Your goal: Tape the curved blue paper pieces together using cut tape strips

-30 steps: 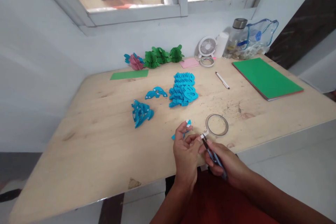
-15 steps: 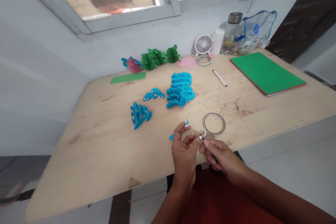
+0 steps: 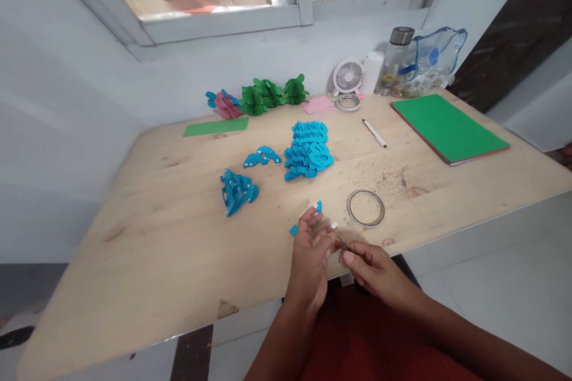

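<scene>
My left hand (image 3: 309,256) has its fingers curled around a blue paper piece (image 3: 319,206), which is mostly hidden behind the hand. Small white bits of tape show at its fingertips, one of them a white tape bit (image 3: 333,225) near the thumb. Close beside it, my right hand (image 3: 373,268) is closed on small scissors (image 3: 343,244), their thin tips pointing at the left fingers. A narrow tape roll (image 3: 349,208) lies flat just beyond my right hand. Farther off sit a stack of blue paper cutouts (image 3: 308,161) and a folded blue cluster dotted with white tape (image 3: 238,192).
On the wooden table (image 3: 170,238) lie a blue strip with tape bits (image 3: 263,156), a pen (image 3: 374,133) and green sheets (image 3: 449,128). Along the wall stand green paper flowers (image 3: 270,94), a small fan (image 3: 348,75), a bottle (image 3: 395,62) and a clear bag (image 3: 435,62).
A bit of tape between the hands has come away from the roll's loose end and now sits at my left fingertips. My right hand and the scissors have drawn slightly back.
</scene>
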### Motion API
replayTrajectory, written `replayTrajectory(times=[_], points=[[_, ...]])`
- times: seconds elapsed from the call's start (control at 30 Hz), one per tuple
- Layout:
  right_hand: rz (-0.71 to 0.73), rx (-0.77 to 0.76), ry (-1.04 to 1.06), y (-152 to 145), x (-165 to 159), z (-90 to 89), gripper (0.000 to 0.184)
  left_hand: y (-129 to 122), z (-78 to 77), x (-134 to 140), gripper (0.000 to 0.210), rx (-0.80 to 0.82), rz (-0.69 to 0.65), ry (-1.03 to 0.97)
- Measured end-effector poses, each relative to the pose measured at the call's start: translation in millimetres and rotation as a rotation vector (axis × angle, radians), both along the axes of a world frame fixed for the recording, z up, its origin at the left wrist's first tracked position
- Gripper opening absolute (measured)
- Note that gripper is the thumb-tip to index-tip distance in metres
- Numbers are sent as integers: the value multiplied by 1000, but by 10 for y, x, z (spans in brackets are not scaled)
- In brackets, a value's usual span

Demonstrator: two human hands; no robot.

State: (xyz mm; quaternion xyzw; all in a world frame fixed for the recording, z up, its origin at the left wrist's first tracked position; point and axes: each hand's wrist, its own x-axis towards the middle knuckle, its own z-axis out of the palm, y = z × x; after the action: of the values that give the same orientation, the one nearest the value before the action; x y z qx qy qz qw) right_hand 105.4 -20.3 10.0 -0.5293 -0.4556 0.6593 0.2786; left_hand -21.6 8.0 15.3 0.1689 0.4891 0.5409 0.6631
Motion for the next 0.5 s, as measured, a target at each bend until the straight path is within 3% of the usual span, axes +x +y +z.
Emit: replayTrajectory(times=[0.13,0.27,0.43,0.5], points=[[23,74,-53,-47,8,-8,33,26,-4,-17,55,-30,-33,-10],[54,154,-136,-107,113,32,32,-8,-23,-67,42,51,15,121],[-27,468,-581,22,464,102,24,-85,-47,-158,41,218,120,312],[16,630,-804,138,593,77,26,-100,-54,-191,43,233,143,325]])
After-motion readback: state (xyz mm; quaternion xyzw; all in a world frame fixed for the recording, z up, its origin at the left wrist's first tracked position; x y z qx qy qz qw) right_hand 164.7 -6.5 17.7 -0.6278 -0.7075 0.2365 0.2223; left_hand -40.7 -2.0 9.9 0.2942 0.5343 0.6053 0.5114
